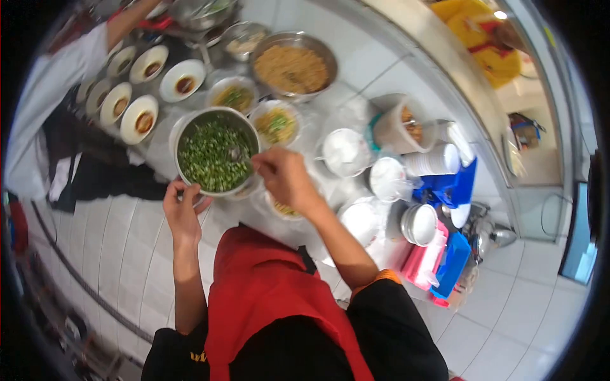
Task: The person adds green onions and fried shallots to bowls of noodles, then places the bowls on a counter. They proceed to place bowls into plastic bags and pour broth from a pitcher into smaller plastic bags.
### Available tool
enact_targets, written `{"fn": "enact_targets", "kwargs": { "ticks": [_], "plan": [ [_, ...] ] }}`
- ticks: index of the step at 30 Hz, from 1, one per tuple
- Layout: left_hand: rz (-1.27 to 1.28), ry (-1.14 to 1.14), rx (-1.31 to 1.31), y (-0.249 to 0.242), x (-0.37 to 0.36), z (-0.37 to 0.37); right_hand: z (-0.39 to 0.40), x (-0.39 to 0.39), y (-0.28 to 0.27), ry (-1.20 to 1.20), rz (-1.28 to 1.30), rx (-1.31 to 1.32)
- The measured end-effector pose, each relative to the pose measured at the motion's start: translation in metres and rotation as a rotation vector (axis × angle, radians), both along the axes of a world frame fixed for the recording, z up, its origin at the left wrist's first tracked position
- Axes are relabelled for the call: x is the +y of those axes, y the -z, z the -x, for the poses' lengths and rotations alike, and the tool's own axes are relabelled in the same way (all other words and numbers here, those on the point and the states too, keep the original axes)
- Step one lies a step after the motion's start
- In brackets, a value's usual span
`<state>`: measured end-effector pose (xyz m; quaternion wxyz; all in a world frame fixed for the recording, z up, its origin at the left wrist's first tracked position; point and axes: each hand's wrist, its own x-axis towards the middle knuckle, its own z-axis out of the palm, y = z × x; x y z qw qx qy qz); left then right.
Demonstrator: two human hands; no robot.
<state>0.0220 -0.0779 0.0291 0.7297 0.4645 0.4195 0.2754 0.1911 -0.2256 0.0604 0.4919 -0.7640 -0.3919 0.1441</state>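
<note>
A steel bowl [216, 150] full of chopped green onions [213, 152] is at the centre left, tilted a little toward me. My left hand [183, 200] is closed on its lower left rim. At its right side my right hand [277, 170] grips a metal spoon [237, 154], whose bowl lies in the greens. Just beyond the steel bowl stand a bowl of noodles with green topping [276, 124] and another similar bowl [232, 96]. A further noodle bowl [286, 208] is partly hidden beneath my right forearm.
Several white bowls with dark sauce [184, 84] stand at the upper left, near a person in a white sleeve [76, 57]. A large basin of noodles [292, 66] is at the top. On the right are a plastic bucket [397, 130], stacked bowls [419, 224] and blue trays [453, 260].
</note>
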Motion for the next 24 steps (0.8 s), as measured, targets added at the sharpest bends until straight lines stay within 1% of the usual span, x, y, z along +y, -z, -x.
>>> {"fn": "enact_targets", "kwargs": {
  "ticks": [1, 2, 3, 4, 6, 7, 9, 10, 12, 13, 14, 16, 18, 19, 20, 21, 22, 24],
  "plan": [
    [0.042, 0.059, -0.018, 0.001, -0.004, -0.01, -0.005, -0.003, -0.001, 0.001, -0.015, -0.119],
    [0.077, 0.119, -0.044, 0.001, -0.008, -0.022, -0.007, -0.008, 0.003, 0.089, -0.053, -0.176],
    [0.099, 0.15, -0.044, -0.009, -0.015, -0.038, -0.011, -0.014, -0.002, 0.186, -0.046, -0.244],
    [0.115, 0.186, -0.049, -0.02, -0.022, -0.054, -0.016, -0.022, -0.008, 0.224, -0.06, -0.307],
    [0.127, 0.261, -0.113, -0.015, -0.026, -0.082, -0.031, -0.037, -0.019, 0.479, -0.034, -0.175],
    [0.114, 0.302, -0.146, -0.012, -0.027, -0.098, -0.041, -0.045, -0.019, 0.518, -0.049, -0.21],
    [0.162, 0.41, -0.145, -0.009, -0.026, -0.128, -0.064, -0.062, -0.013, 0.741, 0.037, -0.26],
    [0.154, 0.429, -0.155, -0.013, -0.027, -0.145, -0.075, -0.069, -0.011, 0.759, 0.028, -0.27],
    [0.229, 0.517, -0.142, -0.027, -0.04, -0.176, -0.093, -0.086, -0.01, 0.78, -0.009, 0.338],
    [0.185, 0.566, -0.15, -0.024, -0.042, -0.192, -0.104, -0.091, -0.005, 0.779, -0.013, 0.342],
    [0.182, 0.565, -0.142, -0.019, -0.044, -0.207, -0.113, -0.097, -0.001, 0.811, -0.097, 0.37],
    [0.16, 0.656, -0.179, -0.011, -0.049, -0.237, -0.131, -0.103, 0.006, 0.874, -0.24, 0.454],
    [0.141, 0.657, -0.197, -0.01, -0.057, -0.261, -0.146, -0.105, 0.009, 0.955, -0.252, 0.457],
    [0.129, 0.669, -0.221, -0.009, -0.061, -0.271, -0.151, -0.105, 0.008, 0.947, -0.246, 0.456],
    [0.126, 0.661, -0.22, -0.007, -0.063, -0.281, -0.158, -0.102, 0.009, 1.025, -0.281, 0.46],
    [0.153, 0.684, -0.24, -0.002, -0.064, -0.287, -0.165, -0.1, 0.012, 1.105, -0.318, 0.461],
    [0.181, 0.712, -0.263, 0.003, -0.067, -0.294, -0.173, -0.1, 0.02, 1.104, -0.319, 0.457],
    [0.1, 0.722, -0.216, 0.014, -0.08, -0.299, -0.187, -0.103, 0.037, 1.206, -0.04, 0.093]
  ]
}}
